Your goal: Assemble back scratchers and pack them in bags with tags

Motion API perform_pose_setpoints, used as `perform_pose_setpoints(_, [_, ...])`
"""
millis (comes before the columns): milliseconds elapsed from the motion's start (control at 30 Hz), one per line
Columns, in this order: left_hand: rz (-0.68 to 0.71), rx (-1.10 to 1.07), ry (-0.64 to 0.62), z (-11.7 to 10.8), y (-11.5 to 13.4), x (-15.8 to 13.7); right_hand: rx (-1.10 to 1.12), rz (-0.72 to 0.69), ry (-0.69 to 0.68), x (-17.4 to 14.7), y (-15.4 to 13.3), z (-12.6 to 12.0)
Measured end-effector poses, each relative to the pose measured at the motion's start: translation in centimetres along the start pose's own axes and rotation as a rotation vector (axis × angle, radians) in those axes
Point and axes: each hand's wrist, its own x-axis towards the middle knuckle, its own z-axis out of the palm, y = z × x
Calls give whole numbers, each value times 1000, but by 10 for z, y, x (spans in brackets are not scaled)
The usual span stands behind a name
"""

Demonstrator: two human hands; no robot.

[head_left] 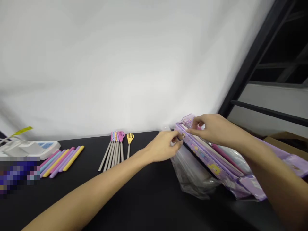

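Observation:
A long purple cartoon-printed box (204, 155) lies open on the right, with pink and pale items and clear wrapping inside it. My left hand (166, 146) is at its far left edge, thumb and fingers curled closed against the box wall. Over the box's open top, my right hand (209, 128) has its fingers bent down in a pinch; what they hold, if anything, is hidden. Clear plastic bags (192, 176) lie against the near side of the box, below my left hand.
Hand-shaped back scratchers (115, 149) with grey rods lie at the middle back, a yellow one (130, 138) apart. Several coloured tubes (64, 160) lie at left beside a white device (45, 149). All rest on a black table (134, 199); a cardboard box (284, 144) stands far right.

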Motion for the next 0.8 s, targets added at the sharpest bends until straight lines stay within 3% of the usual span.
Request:
perform_pose_setpoints(133, [-74,125,-77,-47,-12,-30,207,-140,-105,23,-58,8])
perform_pose_setpoints(267, [-236,339,-102,-99,-27,-70,303,-246,-266,44,-111,24])
perform_pose_setpoints(433, [-418,468,-168,-150,-47,-115,325,-321,-365,58,-155,49])
perform_pose_setpoints(633, [-682,477,-274,-178,-65,-140,239,-336,-465,61,-171,87])
perform_pose_setpoints(800, [-758,511,-347,-173,-67,-140,292,-335,-561,60,-173,110])
